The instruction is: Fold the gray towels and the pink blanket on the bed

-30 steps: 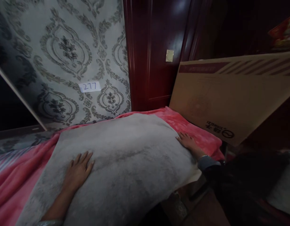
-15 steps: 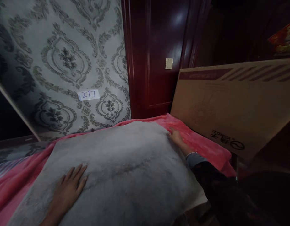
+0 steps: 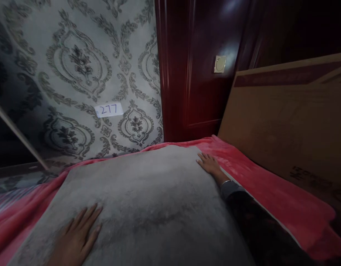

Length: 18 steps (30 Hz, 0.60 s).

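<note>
A grey, soft-looking cloth [image 3: 148, 188] is spread over a pink blanket [image 3: 256, 177], with a dark shaded crease across its middle. My left hand [image 3: 77, 234] lies flat on the cloth's left part, fingers spread. Near the cloth's far right edge rests my right hand [image 3: 210, 165], palm down and fingers apart. Neither hand grips anything. The pink blanket shows along the far edge and on both sides of the cloth.
A large cardboard box [image 3: 283, 118] stands at the right beside the blanket. Behind are a patterned wall with a paper label [image 3: 109, 109] reading 277 and a dark red wooden panel [image 3: 200, 96]. A pale bar [image 3: 19, 133] slants at the left.
My right hand has moved from the cloth's far right edge onto its surface, and its fingers have spread. The cloth's right side lies flatter. The view has shifted slightly; my left hand stays flat.
</note>
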Available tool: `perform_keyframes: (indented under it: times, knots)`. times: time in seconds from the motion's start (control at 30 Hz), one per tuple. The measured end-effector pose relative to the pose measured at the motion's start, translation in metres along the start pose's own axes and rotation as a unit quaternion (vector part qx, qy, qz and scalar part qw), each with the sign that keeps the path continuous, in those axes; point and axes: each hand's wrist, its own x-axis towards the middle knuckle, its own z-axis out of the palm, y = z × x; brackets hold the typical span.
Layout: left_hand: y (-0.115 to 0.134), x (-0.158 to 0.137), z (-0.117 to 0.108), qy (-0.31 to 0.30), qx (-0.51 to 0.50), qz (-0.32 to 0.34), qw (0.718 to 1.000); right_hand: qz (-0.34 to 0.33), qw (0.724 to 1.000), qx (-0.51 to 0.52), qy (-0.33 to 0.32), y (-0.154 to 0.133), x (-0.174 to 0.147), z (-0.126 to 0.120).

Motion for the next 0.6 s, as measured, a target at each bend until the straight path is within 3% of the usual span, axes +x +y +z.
perform_keyframes:
  times: [0.13, 0.27, 0.43, 0.53, 0.6]
  knots:
    - [0.006, -0.001, -0.004, 0.011, 0.01, -0.007, 1.0, 0.023, 1.0, -0.011, -0.012, -0.006, -0.001, -0.01]
    - [0.015, -0.001, -0.012, -0.009, 0.012, -0.014, 1.0, 0.039, 0.999, -0.01, -0.036, -0.02, -0.025, -0.022]
    - [0.021, 0.003, -0.017, -0.007, 0.024, -0.014, 1.0, -0.003, 0.999, -0.003, -0.04, -0.011, -0.112, -0.01]
    - [0.022, 0.006, -0.017, -0.004, 0.028, -0.004, 1.0, -0.007, 1.0, -0.007, -0.007, 0.026, -0.179, 0.006]
    - [0.023, 0.006, -0.019, -0.008, 0.029, 0.002, 1.0, 0.04, 0.999, -0.006, 0.036, 0.06, -0.219, 0.014]
